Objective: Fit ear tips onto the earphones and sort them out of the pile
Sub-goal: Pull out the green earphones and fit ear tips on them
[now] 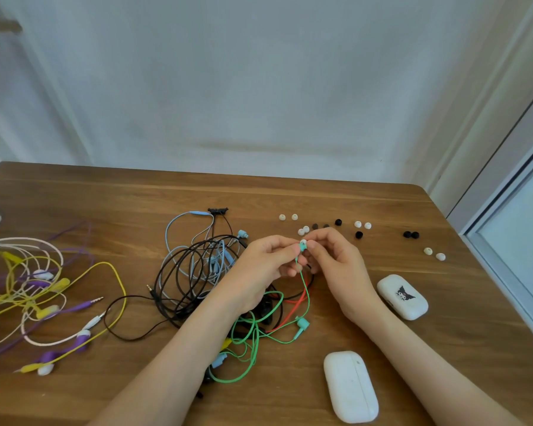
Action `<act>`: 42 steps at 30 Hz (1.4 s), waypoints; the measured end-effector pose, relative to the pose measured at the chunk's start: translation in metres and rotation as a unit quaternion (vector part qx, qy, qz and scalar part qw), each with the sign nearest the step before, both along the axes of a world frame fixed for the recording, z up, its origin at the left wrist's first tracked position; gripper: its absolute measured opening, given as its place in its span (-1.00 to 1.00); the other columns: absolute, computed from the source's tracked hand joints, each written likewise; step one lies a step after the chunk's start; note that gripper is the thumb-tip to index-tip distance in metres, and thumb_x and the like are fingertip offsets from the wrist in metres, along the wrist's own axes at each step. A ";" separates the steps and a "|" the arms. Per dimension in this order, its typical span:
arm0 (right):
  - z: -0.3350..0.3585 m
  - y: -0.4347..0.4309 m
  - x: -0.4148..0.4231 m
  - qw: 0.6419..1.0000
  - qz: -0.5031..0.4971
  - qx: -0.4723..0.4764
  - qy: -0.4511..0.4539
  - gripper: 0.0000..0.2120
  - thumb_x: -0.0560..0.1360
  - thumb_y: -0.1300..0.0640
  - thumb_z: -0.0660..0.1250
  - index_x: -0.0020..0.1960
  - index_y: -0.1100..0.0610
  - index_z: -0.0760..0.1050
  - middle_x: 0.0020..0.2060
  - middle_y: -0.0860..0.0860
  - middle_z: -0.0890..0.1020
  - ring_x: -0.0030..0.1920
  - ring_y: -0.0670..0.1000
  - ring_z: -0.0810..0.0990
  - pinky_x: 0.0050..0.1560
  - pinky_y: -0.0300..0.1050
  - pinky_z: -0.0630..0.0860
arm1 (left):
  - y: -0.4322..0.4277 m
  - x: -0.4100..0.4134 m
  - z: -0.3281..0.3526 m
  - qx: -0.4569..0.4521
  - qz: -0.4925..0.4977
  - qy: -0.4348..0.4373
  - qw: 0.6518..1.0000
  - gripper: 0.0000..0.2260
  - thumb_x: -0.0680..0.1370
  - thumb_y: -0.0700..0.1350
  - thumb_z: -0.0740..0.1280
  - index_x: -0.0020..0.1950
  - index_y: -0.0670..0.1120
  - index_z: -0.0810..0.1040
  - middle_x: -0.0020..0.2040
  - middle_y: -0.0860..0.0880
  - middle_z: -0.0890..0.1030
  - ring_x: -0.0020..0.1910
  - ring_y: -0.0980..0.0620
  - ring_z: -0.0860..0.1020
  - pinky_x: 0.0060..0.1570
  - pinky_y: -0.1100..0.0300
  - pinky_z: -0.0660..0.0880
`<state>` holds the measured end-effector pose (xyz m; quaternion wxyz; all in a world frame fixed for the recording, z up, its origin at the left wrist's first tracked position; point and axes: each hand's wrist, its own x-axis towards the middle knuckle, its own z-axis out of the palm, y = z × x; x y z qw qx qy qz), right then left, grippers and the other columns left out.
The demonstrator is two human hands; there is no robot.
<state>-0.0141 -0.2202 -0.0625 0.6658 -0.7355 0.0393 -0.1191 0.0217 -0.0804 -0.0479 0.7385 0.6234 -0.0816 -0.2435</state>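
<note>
At the centre of the table [111, 195], between two sets of fingertips: one teal earbud [303, 248], held clear of the wood. A white ear tip [303, 242] sits at its nozzle; whether it is fully seated cannot be told.

- Left hand [268, 262]: thumb and forefinger pinch the earbud body from 9 o'clock, other fingers curled beneath.
- Right hand [336, 259]: thumb and forefinger pinch at the tip from 3 o'clock, remaining fingers loosely curled.
- Green cable [305, 287]: hangs from the earbud toward 6 o'clock and runs to the second earbud [302, 324], which lies on the wood with no tip visible.
- Pile [197, 265]: black, blue, green and red leads, at 8 to 9 o'clock, partly under the left wrist.
- Loose ear tips [303, 230]: white and black, scattered from 12 to 3 o'clock.
- Yellow and purple earphones [37, 290]: far out at 9 o'clock, apart from the pile.
- Two white cases [350, 385]: at 4 and 5 o'clock.

Handling note, as a judgement: steady the body with the left hand and work the tip on squarely with a slight twist. Soft silicone probably folds if pushed off-axis. Keep the cable slack so the tangle cannot tug.
</note>
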 end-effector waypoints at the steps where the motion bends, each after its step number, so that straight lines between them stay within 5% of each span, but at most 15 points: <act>1: 0.000 0.000 0.000 1.000 -0.001 0.006 0.001 -0.89 0.58 0.28 0.25 -0.02 0.18 0.55 -0.23 0.01 0.63 -0.28 -0.15 0.53 -0.27 -0.28 0.49 | 0.000 0.000 0.001 0.000 -0.003 0.001 1.000 -0.89 0.58 -0.28 0.27 0.02 -0.22 0.59 -0.29 -0.05 0.63 -0.33 0.11 0.55 -0.28 0.32 0.51; 16: 0.001 -0.008 0.003 0.996 0.060 0.067 0.017 -0.90 0.57 0.30 0.23 -0.07 0.27 0.51 -0.30 0.15 0.50 -0.31 0.00 0.40 -0.34 -0.23 0.36 | 0.003 -0.002 0.007 -0.022 -0.007 0.025 0.999 -0.91 0.58 -0.26 0.28 -0.05 -0.22 0.58 -0.30 -0.07 0.62 -0.37 0.14 0.56 -0.31 0.35 0.51; 27: -0.003 -0.015 0.003 0.991 0.119 0.062 0.025 -0.82 0.59 0.27 0.20 -0.01 0.39 0.50 -0.30 0.07 0.49 -0.28 -0.04 0.40 -0.27 -0.23 0.34 | 0.002 -0.001 0.007 0.009 -0.006 0.010 1.000 -0.91 0.57 -0.28 0.29 -0.10 -0.19 0.57 -0.34 -0.04 0.61 -0.40 0.16 0.53 -0.31 0.35 0.49; 35: 0.002 -0.015 0.003 0.969 0.182 0.162 0.039 -0.90 0.48 0.18 0.27 -0.13 0.20 0.52 -0.34 0.01 0.49 -0.31 -0.10 0.43 -0.29 -0.27 0.35 | -0.001 -0.003 0.003 0.045 0.018 -0.012 0.999 -0.93 0.54 -0.27 0.33 -0.15 -0.17 0.56 -0.39 0.00 0.56 -0.40 0.13 0.48 -0.34 0.34 0.43; 42: -0.001 -0.010 0.006 0.983 0.057 0.166 0.043 -0.85 0.58 0.33 0.21 -0.13 0.22 0.51 -0.38 0.02 0.49 -0.33 -0.06 0.40 -0.35 -0.21 0.37 | 0.000 -0.002 0.004 -0.019 0.043 0.025 0.999 -0.89 0.58 -0.28 0.28 -0.13 -0.19 0.56 -0.36 -0.04 0.58 -0.41 0.13 0.50 -0.36 0.34 0.46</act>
